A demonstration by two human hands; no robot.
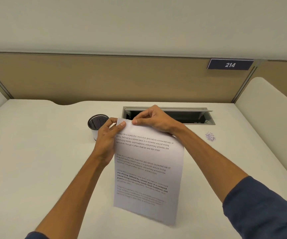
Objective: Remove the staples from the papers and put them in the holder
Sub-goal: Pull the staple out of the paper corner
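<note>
Both hands pinch the printed papers (147, 169) at the top corner, left hand (107, 135) beside right hand (154, 120). The staple is too small to see; the corner could be torn, or the staple dropped short of the mesh holder (97, 125) just left of the fingers (122, 124).

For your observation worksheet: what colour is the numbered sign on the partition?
Dark navy sign with white numerals, head view.

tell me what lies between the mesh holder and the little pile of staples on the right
In the head view, both hands, left and right, pinching the papers' top corner, lie between the holder and the staple pile.
</note>
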